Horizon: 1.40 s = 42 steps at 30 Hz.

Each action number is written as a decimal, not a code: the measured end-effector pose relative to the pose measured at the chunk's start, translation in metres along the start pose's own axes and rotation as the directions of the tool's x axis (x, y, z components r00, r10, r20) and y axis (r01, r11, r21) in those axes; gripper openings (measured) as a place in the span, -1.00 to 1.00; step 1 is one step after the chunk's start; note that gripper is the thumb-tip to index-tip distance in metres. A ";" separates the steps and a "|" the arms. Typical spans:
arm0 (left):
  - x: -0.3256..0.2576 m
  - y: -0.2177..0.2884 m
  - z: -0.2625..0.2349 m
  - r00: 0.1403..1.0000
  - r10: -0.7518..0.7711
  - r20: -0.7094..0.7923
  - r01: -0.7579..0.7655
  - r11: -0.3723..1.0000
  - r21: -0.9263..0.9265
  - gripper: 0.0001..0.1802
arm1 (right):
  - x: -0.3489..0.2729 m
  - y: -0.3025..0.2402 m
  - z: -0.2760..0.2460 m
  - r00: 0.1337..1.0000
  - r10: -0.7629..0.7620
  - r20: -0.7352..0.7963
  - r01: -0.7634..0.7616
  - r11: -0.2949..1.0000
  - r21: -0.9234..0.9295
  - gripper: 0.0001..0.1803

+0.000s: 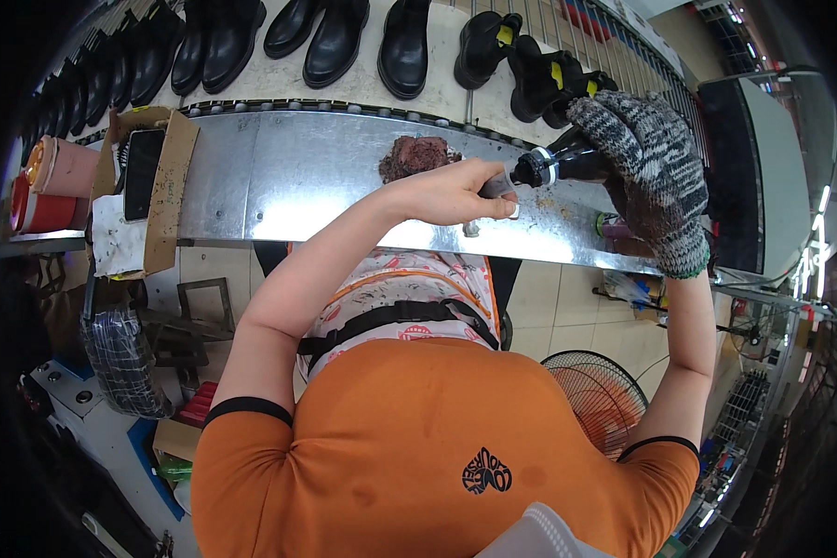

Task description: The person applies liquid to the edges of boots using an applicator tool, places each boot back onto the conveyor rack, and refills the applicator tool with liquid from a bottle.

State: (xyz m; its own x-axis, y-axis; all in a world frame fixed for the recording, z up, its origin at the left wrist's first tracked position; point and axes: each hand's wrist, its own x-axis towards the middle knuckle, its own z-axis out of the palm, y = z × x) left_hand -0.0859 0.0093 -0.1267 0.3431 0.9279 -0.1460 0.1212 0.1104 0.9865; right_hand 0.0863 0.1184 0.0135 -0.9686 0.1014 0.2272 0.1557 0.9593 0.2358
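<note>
A person in an orange shirt works at a metal counter (279, 167), and a crumbly reddish-brown clump (418, 156) lies on it. To the right of the clump is a dark bottle (578, 156), tipped almost on its side, its black cap (527, 169) aimed left.

The right hand (656, 158), in a grey knitted glove, has its grip wrapped around that bottle; its forearm rises steeply, well right of the clump, and the hand bends inward at the top. The bare left hand (451, 192) is just nearer the person than the clump, its forearm slanting up from the left, palm down and fingers pointing right. Its grip pinches a small greyish piece (498, 185) close to the cap; I cannot tell what it is.

Beyond the clump stand black boots (404, 46); far to its left, a cardboard box (174, 200) holds a phone (142, 177).
</note>
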 end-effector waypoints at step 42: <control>0.007 -0.037 -0.007 0.971 0.036 -0.234 -0.111 0.942 -0.317 -0.72 | -0.060 -0.051 0.082 0.702 0.092 0.706 -0.302 -0.859 0.412 -0.24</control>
State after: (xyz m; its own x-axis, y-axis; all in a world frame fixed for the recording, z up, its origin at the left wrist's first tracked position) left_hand -0.0941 0.0144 -0.1640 0.1193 0.9889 -0.0890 -0.2197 0.1137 0.9689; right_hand 0.1203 0.0854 -0.0893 -0.8029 0.3453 -0.4859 0.0789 -0.7464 -0.6608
